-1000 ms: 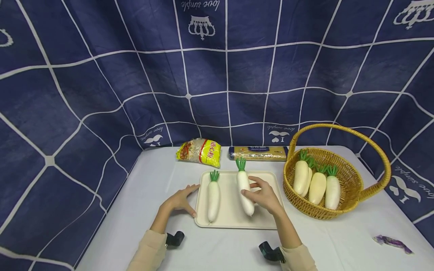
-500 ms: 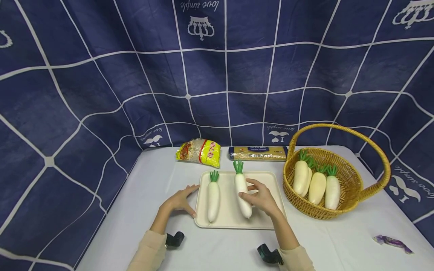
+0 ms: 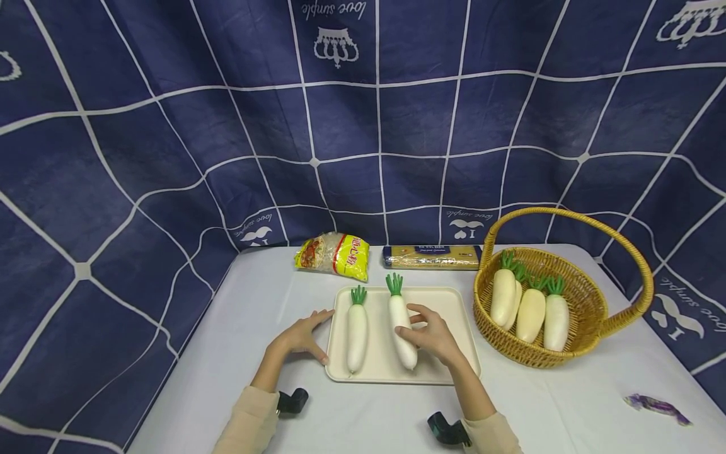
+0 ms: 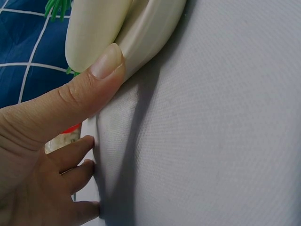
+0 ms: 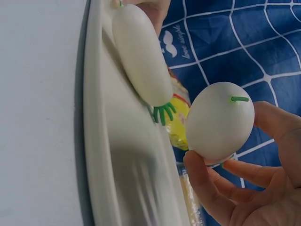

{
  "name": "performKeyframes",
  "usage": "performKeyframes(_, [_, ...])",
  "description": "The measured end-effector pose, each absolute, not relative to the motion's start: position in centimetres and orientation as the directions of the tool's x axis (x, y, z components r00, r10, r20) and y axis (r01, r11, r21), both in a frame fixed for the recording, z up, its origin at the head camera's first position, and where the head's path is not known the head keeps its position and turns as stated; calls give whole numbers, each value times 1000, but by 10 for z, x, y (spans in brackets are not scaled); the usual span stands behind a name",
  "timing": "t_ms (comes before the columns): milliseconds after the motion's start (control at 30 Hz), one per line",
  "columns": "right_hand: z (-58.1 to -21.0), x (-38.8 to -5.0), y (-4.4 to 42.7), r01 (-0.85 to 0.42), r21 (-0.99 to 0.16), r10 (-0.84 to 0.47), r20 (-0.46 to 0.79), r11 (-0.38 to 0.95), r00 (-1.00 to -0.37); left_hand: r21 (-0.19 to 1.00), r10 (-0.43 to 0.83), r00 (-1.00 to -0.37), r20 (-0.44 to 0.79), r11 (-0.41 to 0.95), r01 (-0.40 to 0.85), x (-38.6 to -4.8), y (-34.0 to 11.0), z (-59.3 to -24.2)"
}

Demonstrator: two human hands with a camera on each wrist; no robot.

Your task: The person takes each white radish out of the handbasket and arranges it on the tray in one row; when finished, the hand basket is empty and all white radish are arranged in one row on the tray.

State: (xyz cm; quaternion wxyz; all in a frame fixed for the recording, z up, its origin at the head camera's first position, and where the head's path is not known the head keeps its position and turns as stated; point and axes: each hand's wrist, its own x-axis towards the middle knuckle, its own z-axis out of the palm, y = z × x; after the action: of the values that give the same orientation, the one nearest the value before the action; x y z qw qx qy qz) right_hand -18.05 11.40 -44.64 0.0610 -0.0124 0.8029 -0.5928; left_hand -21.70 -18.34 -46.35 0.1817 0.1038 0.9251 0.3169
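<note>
The right hand [image 3: 431, 334] pinches a white radish with a green top [image 3: 404, 340] between thumb and fingers, over the middle of the cream tray [image 3: 442, 376]. In the right wrist view, the tip of this radish [image 5: 218, 122] faces the camera, held by the right hand [image 5: 254, 183]. A second white radish [image 3: 357, 337] lies along the tray's left side. At the tray's left edge, the left hand [image 3: 300, 335] has its fingers spread, and its thumb touches the rim. In the left wrist view, the left hand's thumb [image 4: 70, 103] rests against the tray rim [image 4: 155, 37].
A wicker basket [image 3: 510, 350] with several radishes [image 3: 530, 315] stands right of the tray. Behind the tray lie a yellow-labelled bag [image 3: 333, 255] and a long noodle packet [image 3: 432, 257]. A purple-wrapped item [image 3: 658, 408] lies at the front right. Patterned blue cloth [image 3: 351, 120] hangs behind.
The right hand has moved the held radish a little left and toward the person, nearer the other radish. The left hand has stayed in place.
</note>
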Motion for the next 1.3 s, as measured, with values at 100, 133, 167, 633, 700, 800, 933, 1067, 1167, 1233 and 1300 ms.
performKeyframes(100, [-450,-181,113,54,-951,-94,-86,303,-992,627,311,-912,-269,775,79,-217,-183,-464])
performKeyframes(133, [-451,-181,112,54,-951,-94,-86,304,-992,627,312,-911,-269,775,80,-217,-183,-463])
performKeyframes(167, [-452,-181,112,53,-951,-95,-86,305,-992,628,312,-911,-270,774,79,-217,-183,-463])
performKeyframes(633, [-463,-183,100,57,-932,-91,-96,357,-991,626,307,-915,-264,776,80,-217,-183,-464])
performKeyframes(700, [-465,-183,99,54,-927,-94,-95,372,-991,623,305,-915,-266,778,78,-217,-183,-465])
performKeyframes(800, [-468,-183,97,36,-917,-106,-85,397,-991,621,300,-916,-267,780,75,-217,-183,-465])
performKeyframes(933, [-472,-184,95,15,-904,-116,-71,427,-991,625,304,-915,-266,777,77,-217,-183,-465])
performKeyframes(1067, [-474,-185,92,3,-896,-124,-64,443,-990,630,312,-913,-263,772,82,-218,-183,-465])
performKeyframes(1167, [-475,-185,90,1,-896,-133,-67,444,-989,630,313,-913,-261,772,85,-218,-183,-465])
performKeyframes(1233, [-475,-184,88,-2,-895,-137,-66,446,-988,628,313,-913,-260,773,87,-218,-183,-465])
performKeyframes(1300, [-475,-184,86,-12,-893,-143,-59,449,-988,628,311,-914,-259,773,85,-218,-183,-465])
